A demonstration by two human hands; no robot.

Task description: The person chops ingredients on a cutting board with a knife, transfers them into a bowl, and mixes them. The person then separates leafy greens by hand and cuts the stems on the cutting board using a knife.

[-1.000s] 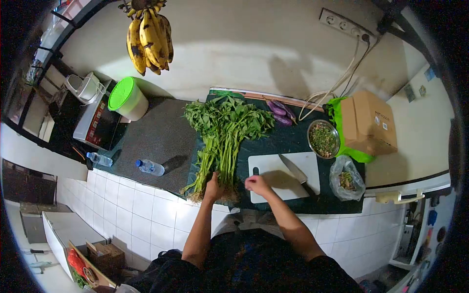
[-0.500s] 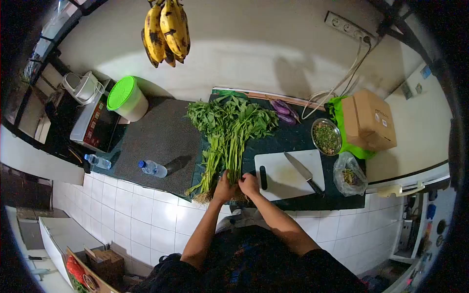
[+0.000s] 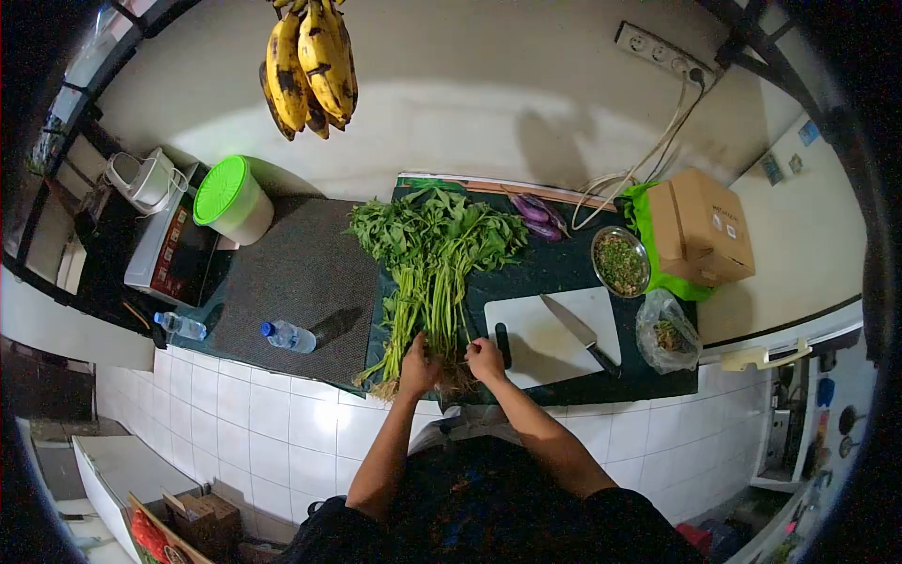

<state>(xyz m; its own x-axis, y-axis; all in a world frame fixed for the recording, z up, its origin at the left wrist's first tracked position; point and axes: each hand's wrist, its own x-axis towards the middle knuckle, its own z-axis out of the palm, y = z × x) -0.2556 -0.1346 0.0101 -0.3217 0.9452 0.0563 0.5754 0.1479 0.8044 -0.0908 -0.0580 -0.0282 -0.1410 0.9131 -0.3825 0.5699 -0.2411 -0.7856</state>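
Observation:
A big bunch of leafy greens lies on the dark counter, leaves toward the wall and roots at the front edge. My left hand rests on the lower stems near the roots, thumb and fingers apart. Just right of the bunch, my right hand is closed in a pinch on what looks like one thin stem. To its right lies a white cutting board with a black handle slot. A kitchen knife rests on the board, its black handle over the right edge.
Purple eggplants lie by the wall. A metal bowl of chopped greens, a plastic bag and a cardboard box stand right. Leftward are a water bottle and a green-lidded container. Bananas hang above.
My left hand has shifted slightly left and its fingers have spread. My right hand has moved slightly apart from the bunch. The whole view has shifted a little.

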